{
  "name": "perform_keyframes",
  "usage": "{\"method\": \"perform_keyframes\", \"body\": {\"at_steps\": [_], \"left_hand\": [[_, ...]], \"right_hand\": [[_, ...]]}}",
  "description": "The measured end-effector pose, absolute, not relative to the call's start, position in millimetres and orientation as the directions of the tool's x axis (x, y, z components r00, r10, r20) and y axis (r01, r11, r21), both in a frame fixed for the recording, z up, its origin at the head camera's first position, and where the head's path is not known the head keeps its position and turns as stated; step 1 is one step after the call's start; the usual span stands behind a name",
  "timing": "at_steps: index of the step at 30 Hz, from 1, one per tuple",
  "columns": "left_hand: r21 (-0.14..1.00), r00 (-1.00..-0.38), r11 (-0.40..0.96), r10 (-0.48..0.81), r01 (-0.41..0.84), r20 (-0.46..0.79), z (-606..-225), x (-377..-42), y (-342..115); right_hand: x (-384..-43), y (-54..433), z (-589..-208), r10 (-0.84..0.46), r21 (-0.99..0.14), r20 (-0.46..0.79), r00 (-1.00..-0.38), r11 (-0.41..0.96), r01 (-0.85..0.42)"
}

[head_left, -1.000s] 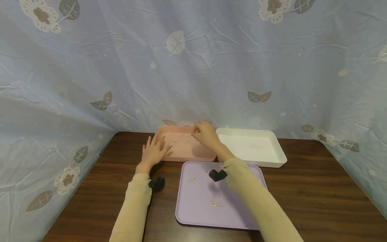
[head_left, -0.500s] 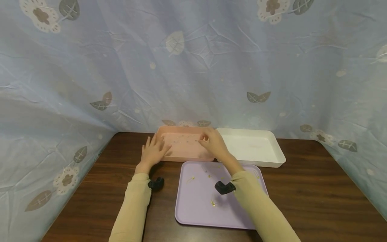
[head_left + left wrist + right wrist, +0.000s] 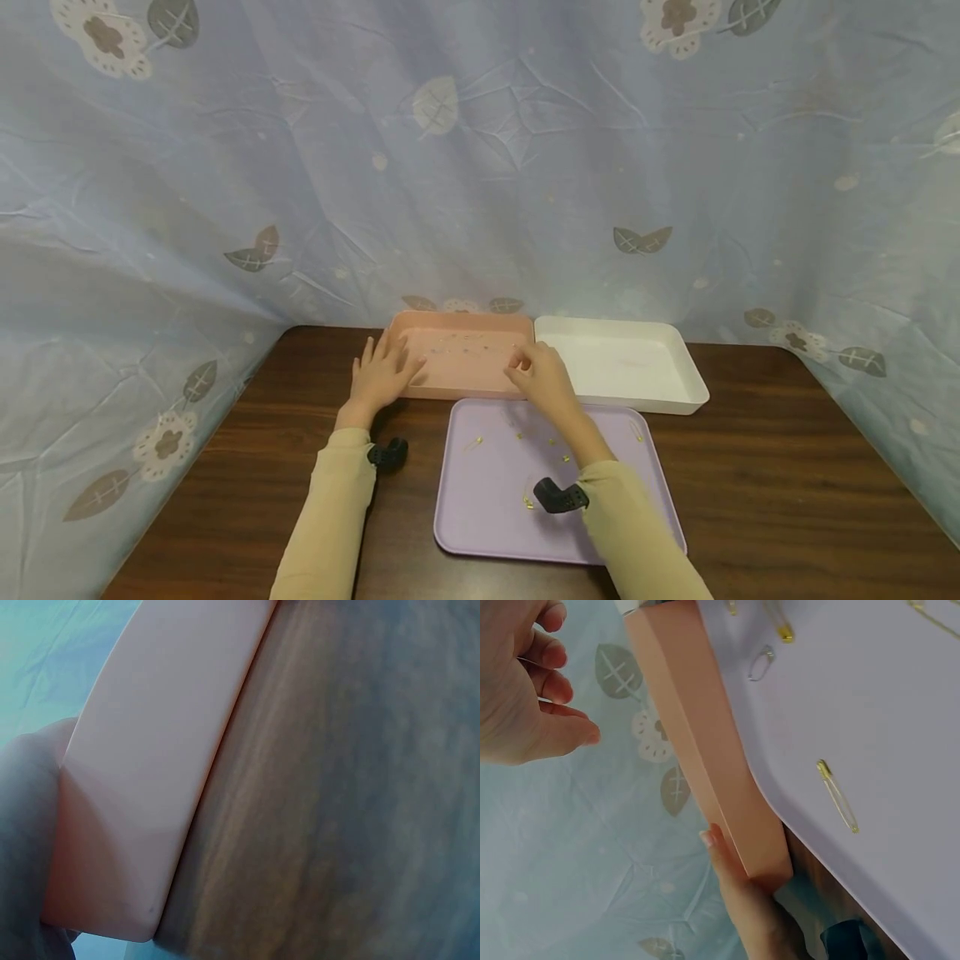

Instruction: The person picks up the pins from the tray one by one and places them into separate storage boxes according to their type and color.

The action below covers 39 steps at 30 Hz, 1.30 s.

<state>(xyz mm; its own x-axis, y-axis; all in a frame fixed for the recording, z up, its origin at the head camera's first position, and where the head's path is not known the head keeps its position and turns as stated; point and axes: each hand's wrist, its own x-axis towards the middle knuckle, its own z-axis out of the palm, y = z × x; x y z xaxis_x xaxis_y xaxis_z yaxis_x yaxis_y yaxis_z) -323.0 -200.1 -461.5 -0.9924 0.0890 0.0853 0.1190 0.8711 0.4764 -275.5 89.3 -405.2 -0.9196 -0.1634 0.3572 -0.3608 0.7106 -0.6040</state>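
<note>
from the far left, it's pale blue cloth (image 3: 97, 350), printed with leaves and flowers, hanging behind the dark wood table (image 3: 787, 467). up comes a cream sleeve (image 3: 318, 525) with a black wrist device (image 3: 387, 455), and beyond it the left hand (image 3: 377, 379): fingers spread wide and straight, touching the left end of the pink tray (image 3: 465, 392). inside that tray, small silvery pieces (image 3: 466, 351) lie scattered, too tiny in the head view to make out fully.

just in front sits the purple tray (image 3: 480, 533), and here are the gold safety pins (image 3: 838, 796): one alone toward the left, a little cluster nearer the front edge, others around the right forearm, one by the far right corner. a silver safety pin (image 3: 761, 664) shows too, close to the edge beside the pink tray.

now the right hand (image 3: 543, 379), above the pink tray's near right corner, fingers loosely curled, thumb close to them, a narrow shape with bare fingertips. and at the right, the white tray (image 3: 630, 402), just beside the pink one.
</note>
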Motion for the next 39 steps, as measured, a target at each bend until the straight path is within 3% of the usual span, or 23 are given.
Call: {"method": "perform_keyframes", "body": {"at_steps": [13,39], "left_hand": [[0.468,-0.992,0.876,0.087,0.119,0.091,-461,-324,-200],[0.487,-0.991,0.864,0.093,0.128,0.095,-459,-323,-200]], "right_hand": [[-253,89,-427,-0.069,-0.686,0.303,-0.951,0.676,-0.268],[-235,86,-454,-0.093,-0.535,0.159,-0.983,0.829,-0.165]]}}
